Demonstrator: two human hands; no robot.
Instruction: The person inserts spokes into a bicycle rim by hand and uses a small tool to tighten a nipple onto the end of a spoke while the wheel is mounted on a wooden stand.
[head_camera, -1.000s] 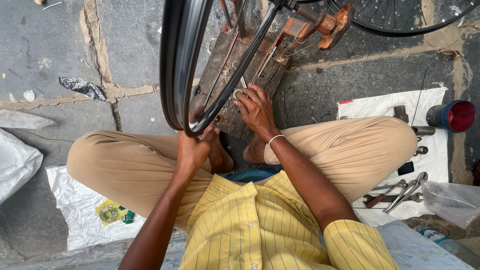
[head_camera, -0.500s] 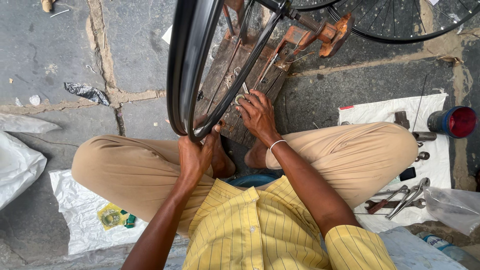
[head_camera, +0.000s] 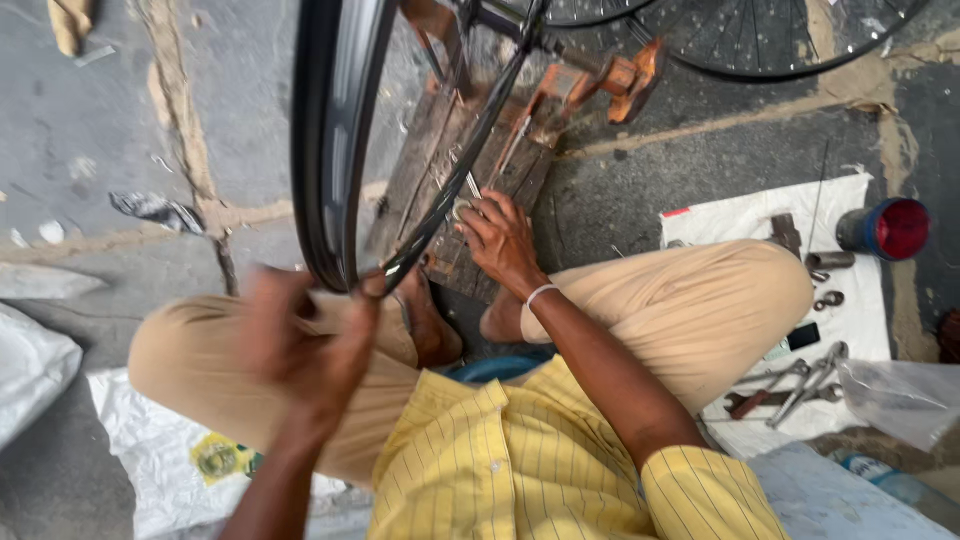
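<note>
Two hands are seen at a black bicycle wheel rim (head_camera: 330, 150) held upright over the knees. Its lower edge is met by the blurred left hand (head_camera: 300, 350); whether that grip is closed cannot be told. Further right, a spoke is pinched by the right hand (head_camera: 500, 240), beside pliers (head_camera: 810, 380) on a white sheet (head_camera: 740, 215).

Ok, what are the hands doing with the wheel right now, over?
Left hand blurred at the wheel rim, grip unclear. Right hand on the spokes by the wooden stand. Nothing in the way.
</note>
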